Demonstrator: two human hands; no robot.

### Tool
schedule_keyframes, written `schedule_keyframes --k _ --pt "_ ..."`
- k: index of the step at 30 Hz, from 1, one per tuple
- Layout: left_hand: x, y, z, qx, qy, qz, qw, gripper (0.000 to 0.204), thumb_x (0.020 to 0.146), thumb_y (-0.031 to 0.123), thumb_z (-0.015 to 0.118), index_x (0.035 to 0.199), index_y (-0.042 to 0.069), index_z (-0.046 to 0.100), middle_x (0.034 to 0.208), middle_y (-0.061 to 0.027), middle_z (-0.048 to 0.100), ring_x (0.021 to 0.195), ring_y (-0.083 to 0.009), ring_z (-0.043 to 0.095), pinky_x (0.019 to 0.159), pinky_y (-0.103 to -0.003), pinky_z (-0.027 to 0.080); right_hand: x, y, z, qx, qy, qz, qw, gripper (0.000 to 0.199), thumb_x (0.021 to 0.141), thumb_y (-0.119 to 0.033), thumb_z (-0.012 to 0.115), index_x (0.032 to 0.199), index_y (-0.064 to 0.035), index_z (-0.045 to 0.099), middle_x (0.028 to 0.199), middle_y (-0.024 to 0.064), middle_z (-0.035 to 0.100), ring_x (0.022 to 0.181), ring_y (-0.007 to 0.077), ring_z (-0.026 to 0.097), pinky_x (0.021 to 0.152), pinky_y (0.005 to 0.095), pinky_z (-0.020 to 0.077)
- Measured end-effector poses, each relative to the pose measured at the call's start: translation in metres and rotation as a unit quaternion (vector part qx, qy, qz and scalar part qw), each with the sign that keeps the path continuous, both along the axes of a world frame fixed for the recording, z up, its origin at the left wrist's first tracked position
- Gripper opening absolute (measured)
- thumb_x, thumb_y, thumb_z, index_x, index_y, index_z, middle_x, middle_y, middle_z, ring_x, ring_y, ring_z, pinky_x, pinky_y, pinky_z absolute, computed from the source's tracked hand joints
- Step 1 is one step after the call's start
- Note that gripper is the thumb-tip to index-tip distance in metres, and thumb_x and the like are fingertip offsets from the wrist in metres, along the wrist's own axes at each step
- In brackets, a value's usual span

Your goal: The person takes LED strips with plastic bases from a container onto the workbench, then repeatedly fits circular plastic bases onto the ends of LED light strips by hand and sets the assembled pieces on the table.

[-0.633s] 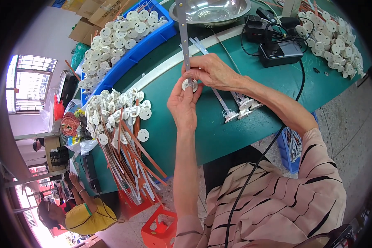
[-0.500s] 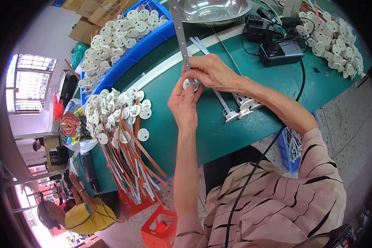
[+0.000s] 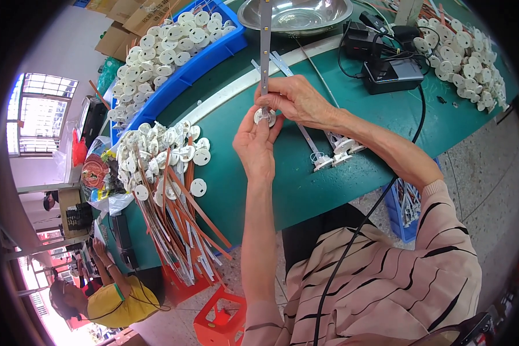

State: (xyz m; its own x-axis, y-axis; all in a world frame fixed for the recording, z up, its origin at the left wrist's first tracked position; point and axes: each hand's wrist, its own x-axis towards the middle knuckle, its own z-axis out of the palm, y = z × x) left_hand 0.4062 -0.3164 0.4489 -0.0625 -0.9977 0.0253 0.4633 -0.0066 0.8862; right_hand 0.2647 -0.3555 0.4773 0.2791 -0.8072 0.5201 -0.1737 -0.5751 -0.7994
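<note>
My left hand [image 3: 258, 144] is closed on a small round white end cap [image 3: 263, 117], its thumb pressed on the disc. Just above, my right hand [image 3: 297, 101] pinches the lower end of a narrow LED strip [image 3: 265, 49], which stands up away from me. The strip's end meets the cap between my hands; the exact joint is hidden by fingers. Beyond my right wrist, a few strips with white caps [image 3: 322, 161] lie on the green table [image 3: 305, 190]. To the left is a heap of white-capped strips [image 3: 164, 155], their brown and silvery lengths hanging over the edge.
A blue bin [image 3: 213, 55] full of white caps stands at the back left. A metal bowl [image 3: 297, 17] sits at the far edge. Black adapters [image 3: 392, 75] with cables and another capped heap [image 3: 461, 63] are at right. A co-worker in yellow [image 3: 118, 300] sits at left.
The LED strip has swung from leaning left to nearly upright in the picture. The cap has turned a little, showing more of its disc. Both hands stay almost in place.
</note>
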Motion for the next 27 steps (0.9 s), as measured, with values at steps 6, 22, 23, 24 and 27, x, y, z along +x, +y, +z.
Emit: schedule_keyframes --k 6,22,23,24,27 --pt "-0.0005 0.0004 0.001 0.0 -0.002 -0.001 1.0 0.039 0.092 0.004 0.051 0.126 -0.011 0.041 0.11 -0.0163 0.059 0.099 -0.0214 0.061 0.091 -0.034 0.051 -0.0024 0.0014 0.004 -0.002 0.018 -0.004 1.0 0.014 0.087 -0.012 0.058 0.086 0.0008 0.061 0.065 0.0093 0.059 0.057 0.0171 0.055 0.054 0.0311 0.0437" --pt "-0.0035 0.0005 0.0021 0.001 -0.02 0.016 1.0 0.03 0.093 0.003 0.048 0.122 -0.006 0.048 0.108 -0.0112 0.059 0.098 -0.0169 0.06 0.09 -0.033 0.052 -0.0045 -0.0012 0.0021 0.047 0.027 0.013 0.998 0.014 0.082 -0.013 0.064 0.084 0.0015 0.065 0.07 0.0088 0.065 0.063 0.0129 0.059 0.057 0.0276 0.0465" --pt "-0.0043 0.0006 0.0025 -0.001 -0.021 0.012 1.0 0.03 0.093 0.004 0.048 0.122 -0.006 0.048 0.108 -0.0113 0.059 0.098 -0.0169 0.06 0.09 -0.033 0.052 -0.005 -0.0017 0.0013 0.047 0.027 0.014 0.998 0.014 0.082 -0.013 0.064 0.084 0.0015 0.065 0.07 0.0088 0.065 0.063 0.0129 0.059 0.057 0.0276 0.0465" --pt "-0.0043 0.0007 0.0026 -0.001 -0.021 0.013 1.0 0.03 0.093 0.004 0.048 0.122 -0.006 0.048 0.108 -0.0113 0.059 0.098 -0.0169 0.06 0.09 -0.033 0.052 -0.0046 -0.0023 -0.0006 0.061 0.013 0.014 0.998 0.014 0.082 -0.013 0.064 0.084 0.0014 0.065 0.07 0.0083 0.065 0.063 0.0122 0.059 0.057 0.0272 0.047" --pt "-0.0033 0.0011 0.0025 0.0 -0.011 0.019 1.0 0.035 0.092 0.001 0.048 0.125 -0.01 0.043 0.108 -0.0138 0.06 0.097 -0.0187 0.061 0.09 -0.033 0.052 -0.0019 -0.0021 -0.0012 0.068 -0.01 0.014 0.998 0.014 0.082 -0.012 0.063 0.085 0.0013 0.066 0.071 0.0074 0.066 0.064 0.0112 0.059 0.058 0.0268 0.0479"
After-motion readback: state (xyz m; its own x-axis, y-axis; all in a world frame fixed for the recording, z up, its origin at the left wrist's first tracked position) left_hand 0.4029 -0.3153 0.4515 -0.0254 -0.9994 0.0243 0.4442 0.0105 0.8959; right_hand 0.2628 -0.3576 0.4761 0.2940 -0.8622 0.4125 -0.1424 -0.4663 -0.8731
